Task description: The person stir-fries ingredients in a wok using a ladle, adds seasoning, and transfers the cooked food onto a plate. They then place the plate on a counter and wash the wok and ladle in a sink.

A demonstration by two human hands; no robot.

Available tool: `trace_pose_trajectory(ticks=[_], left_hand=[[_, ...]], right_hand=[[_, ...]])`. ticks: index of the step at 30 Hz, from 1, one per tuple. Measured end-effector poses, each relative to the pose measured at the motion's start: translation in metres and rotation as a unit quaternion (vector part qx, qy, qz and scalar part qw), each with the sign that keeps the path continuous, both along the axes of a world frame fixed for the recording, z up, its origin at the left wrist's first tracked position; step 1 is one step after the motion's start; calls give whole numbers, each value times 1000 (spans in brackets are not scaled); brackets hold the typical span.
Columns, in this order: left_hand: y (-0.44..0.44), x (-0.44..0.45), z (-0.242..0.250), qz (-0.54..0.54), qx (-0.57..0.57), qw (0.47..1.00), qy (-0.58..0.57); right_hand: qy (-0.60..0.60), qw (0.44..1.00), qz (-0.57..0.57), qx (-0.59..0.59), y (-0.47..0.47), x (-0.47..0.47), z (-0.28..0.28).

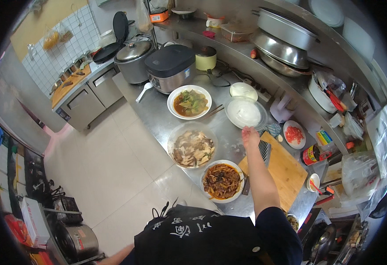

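Observation:
My right hand reaches over the steel counter to the near rim of a clear round lid or bowl; its fingers are bunched at that rim, and whether they grip it I cannot tell. My left hand is out of view; only part of the forearm shows at the bottom. Left of the right arm stand a plate of brown shredded food, a clear bowl of mushroom-like pieces and a white bowl of greens in brown broth. Chopsticks lie beside the broth bowl. A cleaver rests on the wooden cutting board, partly behind my forearm.
A rice cooker and a large steel pot stand at the far left of the counter. Toward the wall are a white bowl, a plate of chopped red food and a sauce jug. A shelf with metal basins overhangs the back.

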State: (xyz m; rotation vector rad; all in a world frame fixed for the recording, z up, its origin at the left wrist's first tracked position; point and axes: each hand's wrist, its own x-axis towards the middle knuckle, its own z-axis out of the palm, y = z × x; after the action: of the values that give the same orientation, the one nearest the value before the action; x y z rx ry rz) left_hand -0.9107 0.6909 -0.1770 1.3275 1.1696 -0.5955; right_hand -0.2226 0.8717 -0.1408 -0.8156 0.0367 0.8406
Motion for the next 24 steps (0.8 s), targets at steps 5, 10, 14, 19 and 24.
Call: trace_pose_trajectory(ticks=[5,10,14,19,24], left_hand=[[129,74,108,-138,77,986,52],[254,162,109,189,166,943,-219],[333,221,33,144,377,869,-288],[344,272,51,115,302,901,-288],[349,278,34,81,383,862,-323]], right_hand=[[-111,992,42,-38,-39,-40,72],[-123,960,211,-140,-65,-121,72],[-217,921,214,-242,-66,-177,46],[-578,554,155,-579,-50,-214,46],[-545,599,125,-573,-47,-241,39]])
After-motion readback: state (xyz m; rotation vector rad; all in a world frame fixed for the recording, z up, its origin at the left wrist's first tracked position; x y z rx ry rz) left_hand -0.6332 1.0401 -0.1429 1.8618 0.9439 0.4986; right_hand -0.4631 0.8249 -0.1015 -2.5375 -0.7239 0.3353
